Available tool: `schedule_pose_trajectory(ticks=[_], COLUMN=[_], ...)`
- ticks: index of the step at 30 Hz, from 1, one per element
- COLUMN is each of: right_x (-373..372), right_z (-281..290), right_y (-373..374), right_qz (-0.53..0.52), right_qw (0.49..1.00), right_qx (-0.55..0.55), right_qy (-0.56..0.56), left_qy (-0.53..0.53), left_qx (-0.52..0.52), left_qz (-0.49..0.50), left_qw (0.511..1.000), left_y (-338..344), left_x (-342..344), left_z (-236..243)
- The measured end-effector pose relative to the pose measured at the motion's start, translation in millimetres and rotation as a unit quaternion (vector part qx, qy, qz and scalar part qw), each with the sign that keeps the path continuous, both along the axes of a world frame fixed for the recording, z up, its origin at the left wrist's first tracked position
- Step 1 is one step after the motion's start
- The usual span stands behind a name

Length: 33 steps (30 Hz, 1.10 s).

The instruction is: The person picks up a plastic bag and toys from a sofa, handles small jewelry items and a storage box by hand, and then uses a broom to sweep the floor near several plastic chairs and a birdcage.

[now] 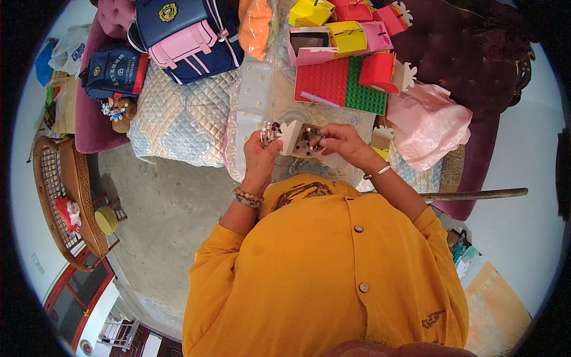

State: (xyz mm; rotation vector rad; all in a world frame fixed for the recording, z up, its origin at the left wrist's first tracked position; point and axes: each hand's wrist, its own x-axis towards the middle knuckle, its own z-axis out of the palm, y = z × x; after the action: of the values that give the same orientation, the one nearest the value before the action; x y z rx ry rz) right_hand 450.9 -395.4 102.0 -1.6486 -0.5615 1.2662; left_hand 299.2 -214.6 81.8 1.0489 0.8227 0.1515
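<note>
I can't make out the tiny clear and dark pieces (pixel 270 130) at the left hand (pixel 259 159); they're too small. What the right hand (pixel 346 144) fingers in the white box (pixel 289 138) is hidden too. Toward eleven o'clock, the navy schoolbag (pixel 225 58) is cut off above; toward five, a brown shape (pixel 410 350) is cut off below.

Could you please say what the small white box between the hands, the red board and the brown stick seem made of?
The small white box seems thin matt card, given its flat walls and scalloped edge. The red board is probably moulded plastic, from its neat rows of studs; its sheen is unclear. The brown stick looks like wood, dull and unevenly toned.
</note>
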Motion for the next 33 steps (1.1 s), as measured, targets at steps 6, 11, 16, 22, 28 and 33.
schedule_pose_trajectory(ticks=[6,11,16,22,28,33], right_x=[4,1,-3,-10,-18,-21], right_z=[6,8,20,39,51,54], right_y=[-5,-6,-4,8,25,35], right_qz=[-0.113,-0.127,-0.127,-0.107,-0.089,-0.086], right_qw=[0.962,0.931,0.904,0.892,0.895,0.893], right_qx=[0.046,0.086,0.124,0.166,0.173,0.179], right_qy=[0.243,0.332,0.388,0.406,0.401,0.403], left_qy=[0.004,-0.003,-0.003,-0.013,-0.098,-0.139], left_qx=[-0.028,-0.046,-0.042,-0.053,-0.036,-0.071], left_qz=[0.023,0.038,0.038,0.03,-0.012,-0.07], left_qw=[0.999,0.998,0.998,0.998,0.994,0.985], left_y=[1,2,3,5,10,6], left_x=[-2,-3,-3,-3,-2,-3], left_z=[-2,-1,-1,16,59,69])
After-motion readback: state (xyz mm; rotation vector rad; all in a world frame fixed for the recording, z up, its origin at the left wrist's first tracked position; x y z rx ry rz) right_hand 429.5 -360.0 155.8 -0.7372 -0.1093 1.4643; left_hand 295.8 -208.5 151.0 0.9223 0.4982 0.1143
